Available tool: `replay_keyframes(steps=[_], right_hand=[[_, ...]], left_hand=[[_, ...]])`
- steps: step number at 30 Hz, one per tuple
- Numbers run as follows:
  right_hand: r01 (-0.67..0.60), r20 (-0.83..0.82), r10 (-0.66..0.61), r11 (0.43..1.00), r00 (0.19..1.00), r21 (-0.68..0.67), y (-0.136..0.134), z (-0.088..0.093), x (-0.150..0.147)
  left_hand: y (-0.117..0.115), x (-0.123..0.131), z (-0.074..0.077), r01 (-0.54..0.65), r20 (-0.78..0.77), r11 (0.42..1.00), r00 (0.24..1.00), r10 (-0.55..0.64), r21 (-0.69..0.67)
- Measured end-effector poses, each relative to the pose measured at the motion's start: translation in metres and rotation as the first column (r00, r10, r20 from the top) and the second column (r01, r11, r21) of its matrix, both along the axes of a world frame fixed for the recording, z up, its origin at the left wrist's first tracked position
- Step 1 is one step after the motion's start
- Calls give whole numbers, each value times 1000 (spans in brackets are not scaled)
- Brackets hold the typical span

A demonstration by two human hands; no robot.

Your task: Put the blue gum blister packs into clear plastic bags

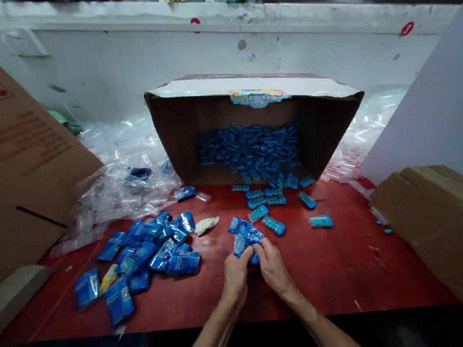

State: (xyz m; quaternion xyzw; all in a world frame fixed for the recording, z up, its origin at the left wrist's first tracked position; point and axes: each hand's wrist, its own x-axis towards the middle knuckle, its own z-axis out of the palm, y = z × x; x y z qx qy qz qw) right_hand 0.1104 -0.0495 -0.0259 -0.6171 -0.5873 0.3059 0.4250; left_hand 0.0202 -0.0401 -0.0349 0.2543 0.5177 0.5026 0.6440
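Note:
My left hand (236,275) and my right hand (272,264) are close together near the table's front edge. Between them they pinch a blue printed plastic packet (245,234), which looks creased; whether anything is inside cannot be made out. To the left lies a loose pile of similar blue packets (141,251). Just beyond my hands, small clear tubes with blue beads (274,225) are scattered on the table. A crumpled white tissue-like piece (207,225) rests between the pile and my left hand.
A cardboard box (323,111) on its side opens toward me, with many blue tubes (253,147) inside. Clear plastic bags (117,167) heap up behind on the left. Brown cartons stand at the left (19,159) and right (442,225) of the red table (346,277).

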Motion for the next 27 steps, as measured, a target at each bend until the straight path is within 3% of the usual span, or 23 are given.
replay_keyframes(steps=[3,5,8,11,13,15,17,18,21,24,27], right_hand=[[6,-15,-6,1000,1000,-8,0,-1,1],[-35,-66,33,999,997,-24,2,-1,4],[-163,-148,153,985,977,-57,4,3,13],[-331,-159,316,940,935,-79,6,13,25],[-319,-22,319,947,948,-35,9,20,34],[-161,251,148,986,956,33,16,21,43],[-4,512,-26,998,859,59,26,16,51],[35,600,-51,999,799,40,31,12,55],[36,691,3,998,722,-43,44,0,63],[39,598,-8,998,801,-39,45,-4,69],[-10,300,18,1000,954,-27,33,2,70]], left_hand=[[-3,0,4,15,37,1000,999,-15,-10],[-5,-4,9,86,109,996,991,-83,-28],[-7,-16,19,243,188,969,955,-231,-45],[-7,-26,24,219,137,973,969,-207,-78],[-7,-29,23,158,134,983,980,-145,-94],[-7,-30,21,130,180,984,978,-107,-123],[-8,-29,19,127,230,976,969,-84,-176],[-9,-29,19,126,249,970,966,-72,-208],[-10,-29,20,116,283,951,959,-31,-287],[-10,-29,23,101,324,937,946,14,-334],[-9,-29,25,82,356,917,932,67,-390]])
